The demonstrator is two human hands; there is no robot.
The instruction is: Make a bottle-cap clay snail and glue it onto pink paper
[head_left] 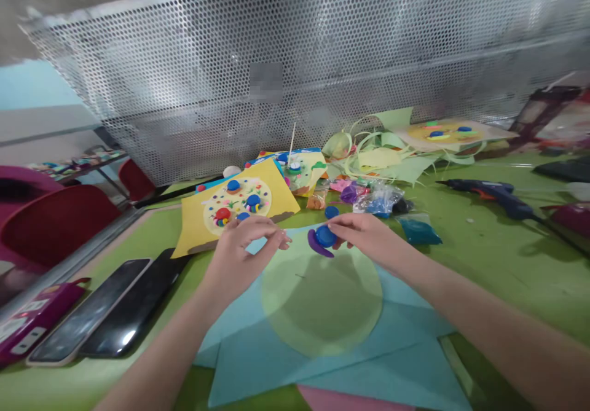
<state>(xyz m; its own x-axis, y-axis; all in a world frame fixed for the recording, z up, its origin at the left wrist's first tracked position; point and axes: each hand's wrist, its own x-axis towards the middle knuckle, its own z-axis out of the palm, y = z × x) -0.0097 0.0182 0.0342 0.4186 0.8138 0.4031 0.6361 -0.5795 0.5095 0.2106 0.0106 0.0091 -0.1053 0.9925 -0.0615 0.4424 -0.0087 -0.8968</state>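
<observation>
head view.
a: what has the right hand point(364, 236) got, centre of the frame?
b: its fingers point(343, 227) pinch a blue cap point(326, 236), held just over the top edge of the pale green paper circle point(322, 306). a purple crescent point(317, 249) sits right under the cap, touching it.
a: and the left hand point(242, 248)?
b: fingers curled, tips drawn close together just left of the cap (whether they grip anything, i cannot tell).
a: what's underneath?
b: the circle lies on light blue paper point(258, 362) on the green tabletop point(498, 263). a second blue cap point(331, 212) lies just above the hands. a yellow card point(198, 222) sits upper left of them, two phones point(92, 319) lower left, a glue gun point(488, 193) at right.
</observation>
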